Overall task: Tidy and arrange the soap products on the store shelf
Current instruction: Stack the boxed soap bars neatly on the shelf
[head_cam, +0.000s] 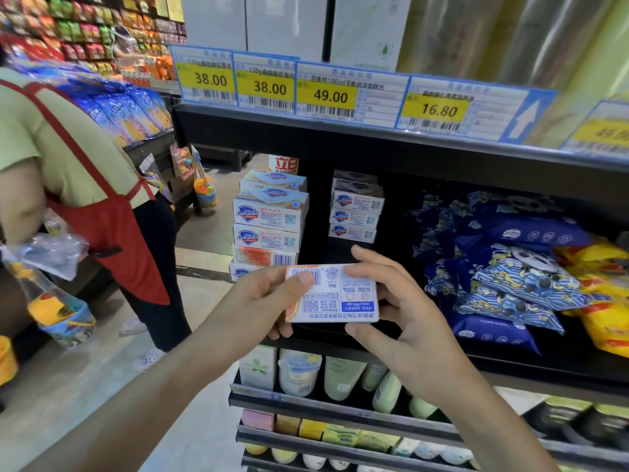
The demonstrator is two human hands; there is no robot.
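A white soap box point(335, 294) with blue print and a barcode is held in front of the black shelf point(510, 366), its back face toward me and upside down. My left hand point(269, 294) grips its left end, thumb over the barcode. My right hand point(405, 308) holds its right end, fingers on the top edge and thumb under the bottom. Behind it stands a tall stack of Safeguard soap boxes point(269, 226) at the shelf's left end. A shorter stack of soap boxes point(355, 209) sits further back to the right.
Blue patterned packs point(510, 277) and yellow packs point(602, 301) fill the shelf's right part. Price tags point(326, 93) line the shelf above. Tubes and boxes point(340, 376) stand on lower shelves. A person in a red apron point(85, 199) stands close on the left, holding plastic-bagged toys.
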